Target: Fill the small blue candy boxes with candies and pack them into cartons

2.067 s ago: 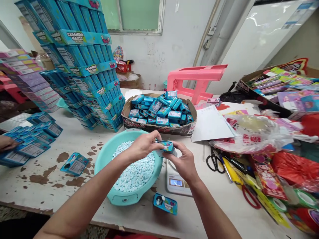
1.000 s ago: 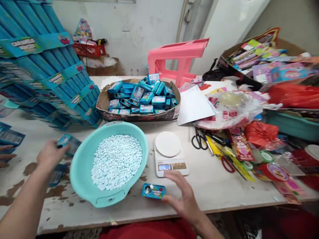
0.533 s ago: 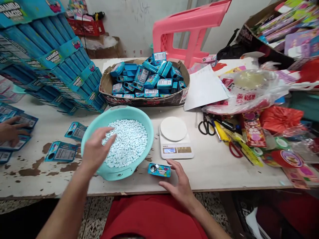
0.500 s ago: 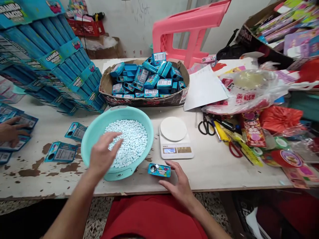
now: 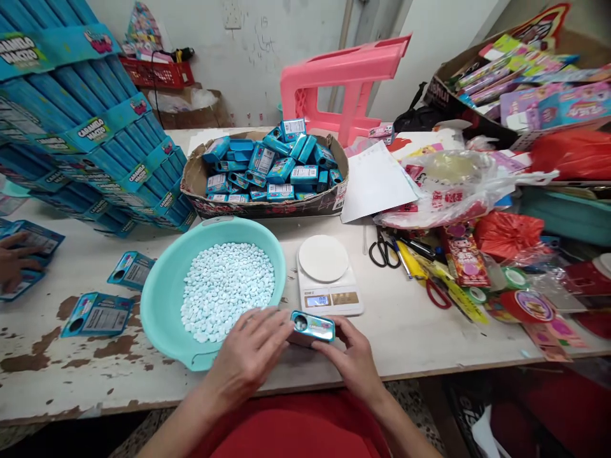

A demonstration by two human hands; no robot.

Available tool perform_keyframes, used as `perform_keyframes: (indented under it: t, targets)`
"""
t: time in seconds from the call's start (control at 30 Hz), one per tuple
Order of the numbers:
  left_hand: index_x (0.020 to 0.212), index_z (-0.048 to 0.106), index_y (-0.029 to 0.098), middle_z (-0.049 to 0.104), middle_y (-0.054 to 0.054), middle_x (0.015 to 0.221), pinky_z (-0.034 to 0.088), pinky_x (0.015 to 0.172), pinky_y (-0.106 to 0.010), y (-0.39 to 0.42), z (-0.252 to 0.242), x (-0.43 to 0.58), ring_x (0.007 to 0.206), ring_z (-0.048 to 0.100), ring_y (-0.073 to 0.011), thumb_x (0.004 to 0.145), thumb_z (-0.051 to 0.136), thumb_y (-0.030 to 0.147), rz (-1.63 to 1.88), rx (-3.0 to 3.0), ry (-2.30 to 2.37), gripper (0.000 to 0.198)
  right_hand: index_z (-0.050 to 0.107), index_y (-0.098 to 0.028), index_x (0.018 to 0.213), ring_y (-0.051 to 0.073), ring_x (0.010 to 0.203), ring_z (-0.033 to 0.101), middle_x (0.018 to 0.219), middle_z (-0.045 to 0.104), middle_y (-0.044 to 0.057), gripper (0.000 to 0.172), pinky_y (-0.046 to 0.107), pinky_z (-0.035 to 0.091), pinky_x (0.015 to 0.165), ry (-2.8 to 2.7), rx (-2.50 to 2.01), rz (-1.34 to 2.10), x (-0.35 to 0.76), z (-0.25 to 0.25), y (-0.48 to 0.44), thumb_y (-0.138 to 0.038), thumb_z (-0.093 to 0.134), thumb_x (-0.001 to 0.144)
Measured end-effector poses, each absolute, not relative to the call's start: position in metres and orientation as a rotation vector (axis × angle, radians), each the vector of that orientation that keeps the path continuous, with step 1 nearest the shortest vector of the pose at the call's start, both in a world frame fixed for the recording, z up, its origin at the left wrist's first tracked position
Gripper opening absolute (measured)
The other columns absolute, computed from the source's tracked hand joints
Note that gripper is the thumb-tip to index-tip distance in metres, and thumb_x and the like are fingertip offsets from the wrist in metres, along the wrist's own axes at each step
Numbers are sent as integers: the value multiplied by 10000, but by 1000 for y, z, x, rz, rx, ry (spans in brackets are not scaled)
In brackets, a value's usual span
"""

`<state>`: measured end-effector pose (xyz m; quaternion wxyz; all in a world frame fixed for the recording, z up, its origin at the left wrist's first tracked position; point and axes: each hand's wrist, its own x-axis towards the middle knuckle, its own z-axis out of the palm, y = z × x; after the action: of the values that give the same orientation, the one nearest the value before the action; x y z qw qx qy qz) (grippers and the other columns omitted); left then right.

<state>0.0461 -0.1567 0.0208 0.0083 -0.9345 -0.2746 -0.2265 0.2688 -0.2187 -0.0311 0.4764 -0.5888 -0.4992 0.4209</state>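
Nearest: red cloth point(image 5: 296, 426) at the lap, table edge just above it. Both hands are closed on one small blue flat candy case point(image 5: 312, 326), held low over the near edge, between basin and scale. Left hand point(image 5: 248, 356) has a narrow grip with fingers curled on the end that has the round opening. Right hand point(image 5: 356, 361) cups the other end from below. My read: the two-end hold keeps the case level with the opening up (label side faces up too).

Just left of the hands is a round teal plastic basin point(image 5: 162, 305), partly filled with small pale-blue candy tablets point(image 5: 229, 286). It touches or nearly touches the left hand, probably parked there for short reach. Just behind the case is a white digital kitchen scale point(image 5: 329, 280), platter bare, display lit. It sits centred, likely for the same reason.

Left of the basin, two flat blue printed packets point(image 5: 98, 313) lie apart on the table. Farther left, another person's hand point(image 5: 14, 264) rests on more of them.

Mid-table, a brown cardboard tray point(image 5: 267, 208) heaped with blue boxes sits right behind the basin. A tall stack of blue display cartons point(image 5: 90, 133) stands left of it. To the right are black-handled scissors point(image 5: 380, 251), a white paper sheet point(image 5: 377, 181), a clear plastic bag point(image 5: 453, 184) and loose colourful packaging.

Surface: white-painted table point(image 5: 405, 331), paint worn to brown patches on the left side. Far end: pink plastic stool point(image 5: 344, 76), then a scuffed white wall
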Motion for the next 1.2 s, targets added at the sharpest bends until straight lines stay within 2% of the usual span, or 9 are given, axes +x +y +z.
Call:
perform_keyframes:
  t: [0.1,0.23,0.33,0.4,0.5,0.57,0.7,0.9,1.2]
  targets:
    - [1201,539,174,639,-107,1152,450,905,-392,-132,31,26,1086,565,-239,853,552,163,-815,-2756,-1087,347,609,-225,1020,198,886,624,973,660,30,325,317,502,804,-1153,-1446,900,289,-17,-191,-312,725,730]
    - [1117,597,175,677,-89,1051,500,784,-361,-110,21,-1,962,626,-248,894,499,298,-588,-2693,-1290,272,617,-218,989,207,866,629,943,657,34,332,360,508,821,-1129,-1427,700,314,-17,-134,-351,728,706]
    - [1108,612,195,690,-69,1028,514,696,-312,-111,7,-9,915,649,-234,912,452,349,-499,-2695,-1375,296,621,-218,970,222,903,624,954,657,41,321,399,502,857,-1139,-1410,710,325,-28,-102,-364,717,701]
    - [1102,620,202,696,-62,1018,515,682,-299,-117,0,-9,902,657,-228,918,433,369,-501,-2688,-1402,312,601,-225,1030,232,965,610,1021,648,54,387,419,492,886,-1124,-1399,737,330,-35,-96,-363,724,691]
    - [1085,631,202,700,-62,1012,514,685,-296,-124,-5,-8,920,657,-234,919,418,404,-532,-2679,-1435,337,538,-235,1152,244,1095,556,1186,584,83,522,439,461,942,-1087,-1391,701,335,-42,-109,-362,736,686]
    - [1083,633,203,699,-62,1020,513,689,-296,-125,-6,-8,934,655,-237,920,408,417,-540,-2681,-1480,351,533,-230,1157,243,1105,549,1211,566,95,490,445,458,944,-1018,-1430,682,337,-46,-127,-376,706,723]
    - [1107,629,211,691,-57,1045,514,669,-284,-123,-7,-7,949,653,-233,917,397,440,-483,-2724,-1588,377,573,-209,1074,236,1012,590,1098,620,98,373,444,479,893,-850,-1532,748,339,-60,-166,-415,651,774]
    - [1123,621,245,675,-50,1097,510,671,-262,-123,-4,-5,948,652,-222,908,394,458,-342,-2799,-1737,378,608,-177,972,226,931,613,991,663,89,350,422,480,886,-757,-1568,788,337,-73,-199,-436,675,745]
    - [1126,620,245,668,-65,1119,508,708,-276,-126,-3,-3,969,642,-236,907,383,466,-307,-2785,-1816,391,619,-175,951,219,897,620,954,678,83,333,408,493,852,-752,-1534,848,329,-75,-203,-427,680,743]
